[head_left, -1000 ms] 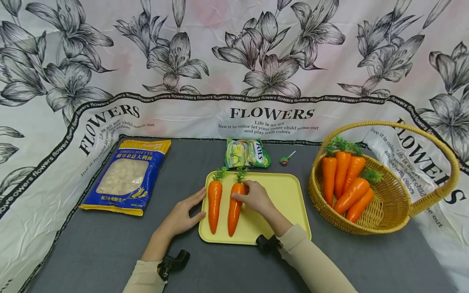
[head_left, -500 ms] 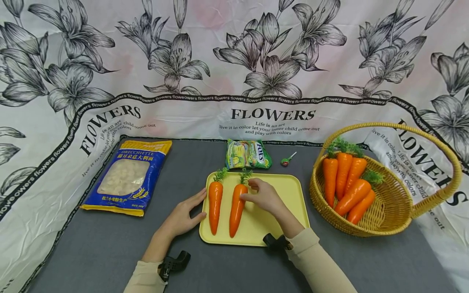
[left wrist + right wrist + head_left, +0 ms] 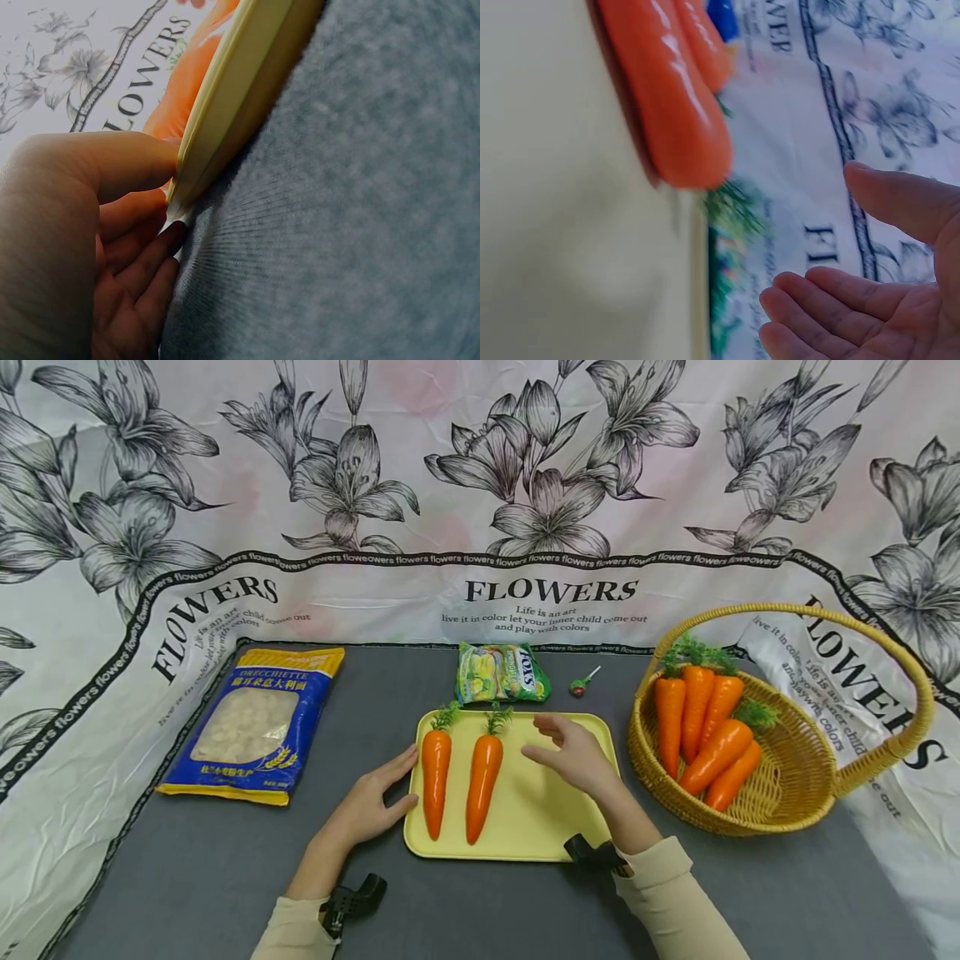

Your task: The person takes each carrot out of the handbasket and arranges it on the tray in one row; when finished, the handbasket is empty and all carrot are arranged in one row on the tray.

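Two orange carrots with green tops lie side by side on a yellow tray [image 3: 540, 814], the left carrot [image 3: 436, 785] near its left rim and the right carrot [image 3: 483, 789] just beside it. My left hand [image 3: 367, 806] touches the tray's left edge, thumb and fingertips at the rim, also seen in the left wrist view, where the tray wall [image 3: 232, 112] rises past the thumb. Over the tray's right half, my right hand [image 3: 573, 756] is apart from the carrots with nothing in it; the right wrist view shows its fingers extended and thumb spread.
A wicker basket [image 3: 750, 827] with a tall handle holds several carrots [image 3: 697, 706] at the right. Behind the tray lie a green candy bag [image 3: 502, 673] and a lollipop [image 3: 578, 687]. A blue and yellow orecchiette bag [image 3: 251, 727] lies at the left on the grey cloth.
My right hand has let go of the right carrot and moved away to the right, its fingers spreading. The left hand has stayed at the tray's edge.
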`<state>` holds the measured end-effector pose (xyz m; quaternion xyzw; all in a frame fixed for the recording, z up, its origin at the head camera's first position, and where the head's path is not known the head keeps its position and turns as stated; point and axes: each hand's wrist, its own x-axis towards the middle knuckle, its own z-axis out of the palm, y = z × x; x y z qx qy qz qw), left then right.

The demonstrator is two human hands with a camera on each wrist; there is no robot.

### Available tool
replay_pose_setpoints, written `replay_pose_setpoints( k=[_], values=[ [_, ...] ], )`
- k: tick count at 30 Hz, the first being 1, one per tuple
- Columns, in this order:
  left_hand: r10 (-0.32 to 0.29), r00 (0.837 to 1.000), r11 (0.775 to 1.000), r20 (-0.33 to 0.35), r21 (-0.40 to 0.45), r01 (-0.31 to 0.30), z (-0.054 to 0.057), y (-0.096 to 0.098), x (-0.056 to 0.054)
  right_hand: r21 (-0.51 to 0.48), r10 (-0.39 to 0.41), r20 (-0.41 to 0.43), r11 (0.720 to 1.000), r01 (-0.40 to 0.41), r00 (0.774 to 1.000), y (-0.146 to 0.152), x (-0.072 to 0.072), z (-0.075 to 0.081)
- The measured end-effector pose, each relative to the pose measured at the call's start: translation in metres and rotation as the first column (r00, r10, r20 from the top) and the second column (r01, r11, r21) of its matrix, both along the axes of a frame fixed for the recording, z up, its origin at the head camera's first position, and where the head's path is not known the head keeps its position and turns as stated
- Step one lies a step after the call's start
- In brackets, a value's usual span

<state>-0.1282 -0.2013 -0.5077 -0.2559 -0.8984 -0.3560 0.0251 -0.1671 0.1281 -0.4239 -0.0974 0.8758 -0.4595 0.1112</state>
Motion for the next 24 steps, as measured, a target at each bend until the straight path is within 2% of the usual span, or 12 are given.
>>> replay_pose_setpoints(
  k=[6,12,18,24],
  values=[
    [0.001,1.000,1.000,-0.014,-0.004,-0.001,0.003,-0.002,0.001,-0.037,-0.048,-0.063,0.998,0.045,0.997,0.030,0.003,0.023],
    [0.002,1.000,1.000,-0.015,-0.004,-0.002,0.004,-0.001,0.002,-0.050,-0.117,-0.054,0.992,0.114,0.992,0.067,0.008,0.043],
    [0.002,1.000,1.000,-0.012,-0.004,-0.002,0.005,-0.001,0.003,-0.025,-0.189,-0.033,0.982,0.188,0.981,0.107,0.012,0.058],
    [0.003,1.000,1.000,-0.024,-0.010,-0.003,0.004,0.000,0.002,0.039,-0.274,-0.041,0.961,0.275,0.961,0.153,0.010,0.064]
  ],
)
